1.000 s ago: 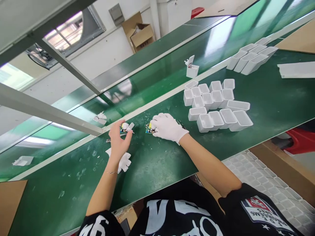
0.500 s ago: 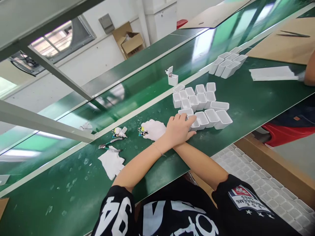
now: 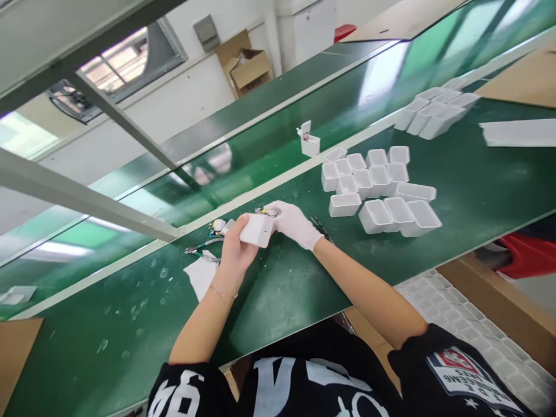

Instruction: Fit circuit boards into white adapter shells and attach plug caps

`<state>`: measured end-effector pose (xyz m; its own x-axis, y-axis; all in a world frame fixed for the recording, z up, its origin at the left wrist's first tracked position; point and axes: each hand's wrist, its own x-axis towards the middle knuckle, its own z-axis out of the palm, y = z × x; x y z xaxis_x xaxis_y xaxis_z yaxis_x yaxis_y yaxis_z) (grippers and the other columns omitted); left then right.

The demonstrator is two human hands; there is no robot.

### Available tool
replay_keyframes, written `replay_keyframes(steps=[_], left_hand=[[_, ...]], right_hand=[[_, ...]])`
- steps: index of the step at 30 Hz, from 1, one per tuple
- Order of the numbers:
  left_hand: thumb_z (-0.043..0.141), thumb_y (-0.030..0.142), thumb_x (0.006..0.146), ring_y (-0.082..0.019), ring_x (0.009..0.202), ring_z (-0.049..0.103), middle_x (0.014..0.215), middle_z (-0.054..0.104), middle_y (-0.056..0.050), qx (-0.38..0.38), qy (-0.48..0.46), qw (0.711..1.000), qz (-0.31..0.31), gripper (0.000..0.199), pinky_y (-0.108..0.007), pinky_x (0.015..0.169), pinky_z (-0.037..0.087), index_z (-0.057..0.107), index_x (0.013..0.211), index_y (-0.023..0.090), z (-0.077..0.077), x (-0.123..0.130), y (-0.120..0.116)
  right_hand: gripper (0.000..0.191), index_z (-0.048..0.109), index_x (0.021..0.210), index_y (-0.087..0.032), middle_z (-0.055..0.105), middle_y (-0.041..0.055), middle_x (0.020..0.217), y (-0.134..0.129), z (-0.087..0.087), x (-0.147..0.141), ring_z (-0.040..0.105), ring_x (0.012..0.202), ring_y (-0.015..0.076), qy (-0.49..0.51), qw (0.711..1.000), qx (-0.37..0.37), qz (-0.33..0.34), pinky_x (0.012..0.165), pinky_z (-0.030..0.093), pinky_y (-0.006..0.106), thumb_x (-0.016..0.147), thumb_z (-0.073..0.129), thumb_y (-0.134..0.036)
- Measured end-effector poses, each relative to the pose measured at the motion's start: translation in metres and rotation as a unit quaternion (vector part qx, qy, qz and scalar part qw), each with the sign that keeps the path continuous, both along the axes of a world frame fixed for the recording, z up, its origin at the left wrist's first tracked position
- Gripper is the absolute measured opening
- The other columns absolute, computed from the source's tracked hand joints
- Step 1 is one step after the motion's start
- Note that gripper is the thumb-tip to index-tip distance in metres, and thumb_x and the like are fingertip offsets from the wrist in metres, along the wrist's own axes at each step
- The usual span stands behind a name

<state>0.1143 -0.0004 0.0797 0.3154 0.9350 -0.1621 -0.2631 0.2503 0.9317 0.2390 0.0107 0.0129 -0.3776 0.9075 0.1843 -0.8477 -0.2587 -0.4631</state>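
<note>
My bare left hand (image 3: 236, 246) grips a small white plastic box (image 3: 258, 230), tilted, with a small dark hole in the face toward me. Right beside it, my right hand (image 3: 293, 222), in a white glove, is closed around a small circuit board (image 3: 268, 212) with a yellow part. The board is held close to the box's far end; whether the two touch is hidden. To the left lie another circuit board with a white part (image 3: 218, 226), green-handled pliers (image 3: 202, 249) and a white glove (image 3: 201, 275). A dark slim tool (image 3: 322, 227) lies partly under my right wrist.
Several open white boxes (image 3: 377, 174) stand grouped on the green table (image 3: 286, 289) to the right, with more boxes (image 3: 434, 113) farther back. One box with its flap up (image 3: 310, 145) sits on the green conveyor belt. A metal post (image 3: 125, 124) slants down at the left.
My left hand took a white box from the group on the right and brought it left. My arms are uncrossed, and the board in my right hand is now beside the box.
</note>
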Motion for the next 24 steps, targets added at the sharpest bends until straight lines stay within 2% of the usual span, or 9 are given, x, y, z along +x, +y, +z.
replay_keyframes(steps=[2,4,8,12,14,16,19,21,24], left_hand=[[0.072,0.04,0.073,-0.025,0.089,0.072,0.09,0.074,-0.006,-0.086,-0.029,0.994,0.061,0.026,-0.044,0.087,0.06,0.06,0.081,0.019,-0.005,-0.033,0.0],[0.068,0.041,0.075,-0.03,0.104,0.071,0.103,0.074,-0.009,-0.106,-0.049,0.99,0.085,0.029,-0.048,0.094,0.057,0.064,0.094,0.018,-0.013,-0.061,-0.006],[0.07,0.051,0.075,-0.032,0.117,0.066,0.124,0.068,-0.012,-0.027,0.007,0.994,0.102,0.046,-0.047,0.099,0.054,0.059,0.108,0.021,-0.029,-0.101,-0.015],[0.083,0.054,0.062,-0.023,0.093,0.07,0.099,0.068,0.0,0.08,0.133,0.977,0.144,0.062,-0.034,0.079,0.056,0.046,0.104,0.027,-0.042,-0.121,-0.01],[0.092,0.041,0.053,-0.02,0.087,0.068,0.092,0.066,0.002,0.094,0.179,0.97,0.133,0.07,-0.029,0.075,0.053,0.048,0.105,0.027,-0.043,-0.126,-0.008],[0.092,0.033,0.054,-0.022,0.097,0.066,0.105,0.067,-0.002,0.132,0.258,0.954,0.081,0.07,-0.031,0.081,0.052,0.052,0.111,0.026,-0.041,-0.129,-0.008],[0.085,0.035,0.069,-0.028,0.12,0.057,0.129,0.061,-0.008,0.247,0.397,0.884,-0.017,0.062,-0.039,0.096,0.051,0.056,0.123,0.027,-0.037,-0.132,-0.011],[0.081,0.037,0.076,-0.03,0.124,0.055,0.131,0.06,-0.01,0.314,0.427,0.846,-0.056,0.06,-0.044,0.102,0.049,0.055,0.129,0.027,-0.036,-0.133,-0.012],[0.073,0.038,0.085,-0.03,0.123,0.055,0.132,0.061,-0.013,0.392,0.423,0.812,-0.087,0.057,-0.048,0.106,0.047,0.05,0.136,0.026,-0.037,-0.134,-0.011]], right_hand=[[0.023,0.066,0.107,-0.013,0.068,0.0045,0.102,0.005,0.001,0.0,0.065,0.085,0.014,-0.183,0.974,-0.073,-0.116,0.073,0.058,0.029,0.09,0.071,-0.028],[0.025,0.067,0.101,-0.013,0.069,0.0024,0.09,0.004,0.005,-0.001,0.063,0.076,0.0112,-0.274,0.943,-0.116,-0.152,0.064,0.053,0.023,0.08,0.078,-0.02],[0.031,0.064,0.097,-0.013,0.07,0.0031,0.077,-0.009,0.021,-0.009,0.063,0.067,0.0128,-0.403,0.885,-0.122,-0.196,0.053,0.046,0.022,0.073,0.078,-0.026],[0.033,0.065,0.099,-0.016,0.074,0.0065,0.09,-0.024,0.033,-0.016,0.068,0.076,0.0169,-0.48,0.848,-0.09,-0.205,0.06,0.052,0.026,0.07,0.075,-0.027],[0.037,0.067,0.103,-0.017,0.074,0.0078,0.105,-0.03,0.035,-0.018,0.071,0.09,0.0196,-0.519,0.823,-0.026,-0.228,0.079,0.058,0.034,0.068,0.075,-0.026],[0.039,0.068,0.107,-0.018,0.073,0.0091,0.115,-0.036,0.033,-0.016,0.07,0.104,0.0227,-0.565,0.771,0.098,-0.277,0.096,0.056,0.039,0.069,0.074,-0.026],[0.04,0.063,0.116,-0.018,0.073,0.0104,0.114,-0.042,0.029,-0.011,0.072,0.101,0.0221,-0.619,0.677,0.257,-0.303,0.087,0.061,0.037,0.078,0.069,-0.026],[0.038,0.06,0.119,-0.019,0.072,0.0112,0.117,-0.045,0.027,-0.009,0.073,0.096,0.0209,-0.645,0.635,0.314,-0.287,0.079,0.063,0.034,0.082,0.066,-0.027],[0.035,0.057,0.119,-0.022,0.069,0.0127,0.127,-0.048,0.028,-0.008,0.071,0.11,0.0227,-0.651,0.555,0.411,-0.314,0.088,0.063,0.035,0.086,0.066,-0.029]])
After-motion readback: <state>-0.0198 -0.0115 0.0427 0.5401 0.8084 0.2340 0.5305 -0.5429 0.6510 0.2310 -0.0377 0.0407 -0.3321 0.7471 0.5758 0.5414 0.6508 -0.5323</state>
